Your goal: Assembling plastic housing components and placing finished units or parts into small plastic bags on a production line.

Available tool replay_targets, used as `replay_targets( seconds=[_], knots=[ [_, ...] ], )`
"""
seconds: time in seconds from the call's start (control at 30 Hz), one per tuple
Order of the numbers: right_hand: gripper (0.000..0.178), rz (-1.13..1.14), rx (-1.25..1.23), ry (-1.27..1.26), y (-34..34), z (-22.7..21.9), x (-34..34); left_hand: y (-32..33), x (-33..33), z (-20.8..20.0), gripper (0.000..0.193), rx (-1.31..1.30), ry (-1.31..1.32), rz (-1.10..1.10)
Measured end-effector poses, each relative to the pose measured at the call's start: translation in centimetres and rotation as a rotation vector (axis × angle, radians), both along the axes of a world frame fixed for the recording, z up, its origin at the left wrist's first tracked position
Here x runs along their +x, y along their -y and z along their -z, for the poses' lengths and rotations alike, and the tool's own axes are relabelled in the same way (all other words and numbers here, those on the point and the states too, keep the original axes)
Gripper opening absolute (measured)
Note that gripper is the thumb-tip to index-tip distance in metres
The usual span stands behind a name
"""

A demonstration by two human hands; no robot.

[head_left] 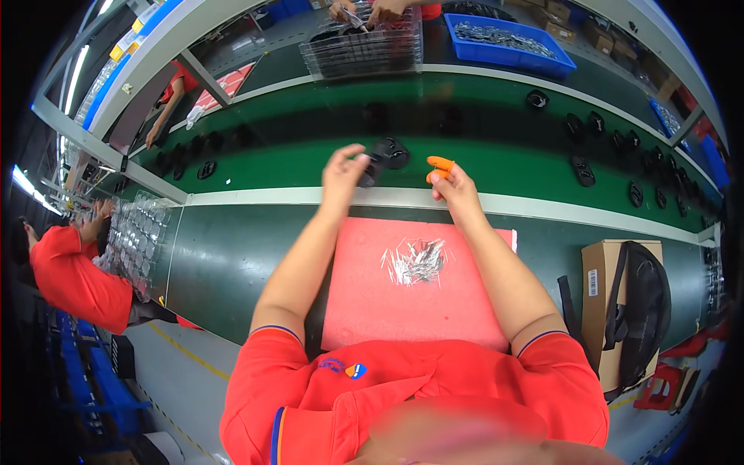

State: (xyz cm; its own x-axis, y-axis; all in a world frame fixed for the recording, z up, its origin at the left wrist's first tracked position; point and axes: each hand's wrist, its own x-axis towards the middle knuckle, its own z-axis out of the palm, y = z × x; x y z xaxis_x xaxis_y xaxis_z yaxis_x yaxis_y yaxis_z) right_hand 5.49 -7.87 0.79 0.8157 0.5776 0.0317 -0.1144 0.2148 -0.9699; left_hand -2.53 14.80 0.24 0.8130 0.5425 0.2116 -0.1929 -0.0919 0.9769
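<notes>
My left hand (342, 172) reaches over the green conveyor belt, its thumb and fingers pinched at a small black plastic part (370, 172) that is smeared by motion. Just beyond it lies another rounded black part (394, 153) on the belt. My right hand (456, 188) is raised over the belt's near edge, with orange finger cots (439, 164) on its fingertips. Those fingers are curled together; whatever they hold, if anything, is too small to make out. Between my forearms, a loose pile of thin silvery metal pins (418, 261) rests on a pink foam sheet (356, 310).
Several black parts (583, 170) sit along the belt (496, 155). Beyond it stand stacked clear trays (360, 54), a co-worker's hands (380, 11) and a blue bin (504, 58) of metal pieces. A cardboard box (597, 310) with a black bag (645, 298) is at right.
</notes>
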Motion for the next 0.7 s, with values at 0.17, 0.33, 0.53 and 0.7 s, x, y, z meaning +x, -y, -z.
replay_targets(
  seconds=[0.17,0.33,0.53,0.7],
  knots=[
    [0.03,0.173,0.029,0.03,0.4,-0.4,-0.1,6.8,-1.7,-1.3,0.02,0.335,-0.172,0.124],
    [0.02,0.155,0.08,0.121,-0.1,-0.6,-1.1,6.1,-2.1,-0.8,0.018,0.635,-0.104,0.166],
    [0.02,0.085,-0.129,0.414,-0.5,-0.1,-2.3,6.8,-2.3,-1.4,0.016,0.643,-0.028,0.155],
    [0.02,0.156,-0.102,0.422,-0.7,-0.3,-2.4,6.8,-2.3,-1.1,0.016,0.656,0.005,0.162]
  ],
)
